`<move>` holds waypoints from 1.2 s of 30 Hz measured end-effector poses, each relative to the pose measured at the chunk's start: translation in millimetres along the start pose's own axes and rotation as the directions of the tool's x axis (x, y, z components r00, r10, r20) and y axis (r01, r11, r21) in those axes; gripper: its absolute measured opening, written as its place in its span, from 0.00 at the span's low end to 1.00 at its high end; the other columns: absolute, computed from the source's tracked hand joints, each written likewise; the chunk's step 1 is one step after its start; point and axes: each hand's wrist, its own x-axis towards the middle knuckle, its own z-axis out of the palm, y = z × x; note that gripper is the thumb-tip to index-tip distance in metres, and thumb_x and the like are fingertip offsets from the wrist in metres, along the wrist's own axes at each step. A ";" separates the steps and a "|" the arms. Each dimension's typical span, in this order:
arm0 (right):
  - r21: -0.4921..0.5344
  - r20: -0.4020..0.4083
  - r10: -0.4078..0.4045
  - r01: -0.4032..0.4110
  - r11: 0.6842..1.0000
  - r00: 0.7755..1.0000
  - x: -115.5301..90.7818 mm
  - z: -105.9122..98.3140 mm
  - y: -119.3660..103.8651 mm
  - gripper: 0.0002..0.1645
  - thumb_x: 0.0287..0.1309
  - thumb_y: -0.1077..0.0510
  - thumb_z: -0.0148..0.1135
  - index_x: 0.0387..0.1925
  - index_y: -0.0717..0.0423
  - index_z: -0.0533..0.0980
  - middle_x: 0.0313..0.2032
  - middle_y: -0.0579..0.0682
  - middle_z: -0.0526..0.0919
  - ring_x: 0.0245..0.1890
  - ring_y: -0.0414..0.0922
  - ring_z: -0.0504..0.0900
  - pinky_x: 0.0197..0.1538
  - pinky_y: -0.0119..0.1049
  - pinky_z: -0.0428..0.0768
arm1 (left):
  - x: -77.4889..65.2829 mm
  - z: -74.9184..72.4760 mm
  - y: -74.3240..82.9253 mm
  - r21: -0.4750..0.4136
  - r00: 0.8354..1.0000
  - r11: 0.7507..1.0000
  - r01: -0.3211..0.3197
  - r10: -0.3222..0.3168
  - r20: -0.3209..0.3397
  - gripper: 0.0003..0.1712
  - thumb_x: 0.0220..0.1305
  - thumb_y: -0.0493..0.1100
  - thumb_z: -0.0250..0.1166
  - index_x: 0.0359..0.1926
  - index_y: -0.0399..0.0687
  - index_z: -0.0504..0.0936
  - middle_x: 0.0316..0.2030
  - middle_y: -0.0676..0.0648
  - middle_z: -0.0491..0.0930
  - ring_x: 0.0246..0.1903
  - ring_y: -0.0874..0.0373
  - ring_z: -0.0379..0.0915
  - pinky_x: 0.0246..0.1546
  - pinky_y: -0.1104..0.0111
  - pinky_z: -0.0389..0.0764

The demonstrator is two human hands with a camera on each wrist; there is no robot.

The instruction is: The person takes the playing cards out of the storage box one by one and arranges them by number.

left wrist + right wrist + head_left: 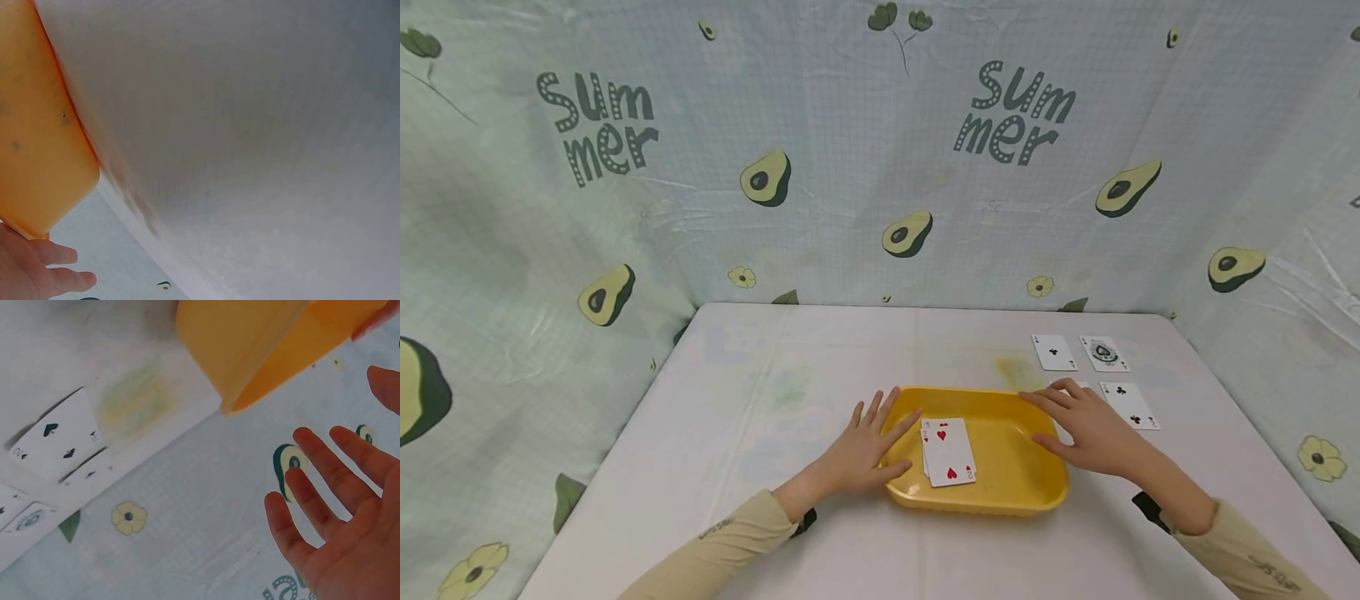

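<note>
A shallow yellow plastic tray (1011, 492) sits on the table between my two hands. In its left half lies a two of hearts (951, 454) face up, partly covering another card. My left hand (868, 450) is at the tray's left rim with fingers spread; only part of that hand (34, 269) shows in the left wrist view. At the right rim is my right hand (1086, 429), fingers extended and spread, its palm holding nothing in the right wrist view. Whether either hand touches the rim is hard to tell.
Several playing cards lie face up at the table's right side, among them an ace of clubs (1055, 353), an ace of spades (1104, 354) and another black-suited card (1130, 406). One more is mostly hidden behind my right hand. A patterned cloth (842, 108) hangs behind the table.
</note>
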 end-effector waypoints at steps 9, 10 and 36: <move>0.030 0.018 -0.025 0.025 0.999 1.000 11.4 3.4 -21.8 0.34 0.46 0.45 0.64 0.57 0.49 0.69 0.49 0.46 0.75 0.50 0.44 0.67 0.50 0.45 0.71 | 2.1 0.8 -0.6 0.008 1.000 1.000 0.017 -0.017 0.017 0.39 0.61 0.62 0.44 0.69 0.60 0.43 0.69 0.38 0.33 0.66 0.34 0.40 0.59 0.40 0.51; 0.035 0.023 -0.035 0.034 0.999 0.999 12.7 3.7 -24.2 0.34 0.46 0.45 0.64 0.57 0.49 0.69 0.49 0.45 0.75 0.50 0.44 0.67 0.50 0.45 0.71 | 2.3 1.0 -0.8 0.004 1.000 1.000 0.020 -0.020 0.020 0.39 0.61 0.62 0.45 0.69 0.60 0.43 0.69 0.39 0.33 0.66 0.34 0.39 0.59 0.40 0.51; 0.012 0.241 -0.247 0.252 0.968 0.939 29.3 55.8 -57.8 0.34 0.54 0.38 0.52 0.60 0.46 0.64 0.60 0.44 0.68 0.56 0.46 0.65 0.54 0.46 0.68 | 2.1 2.5 -1.0 -0.002 1.000 1.000 0.013 -0.013 0.004 0.38 0.61 0.62 0.45 0.69 0.60 0.44 0.69 0.37 0.36 0.66 0.34 0.40 0.59 0.40 0.52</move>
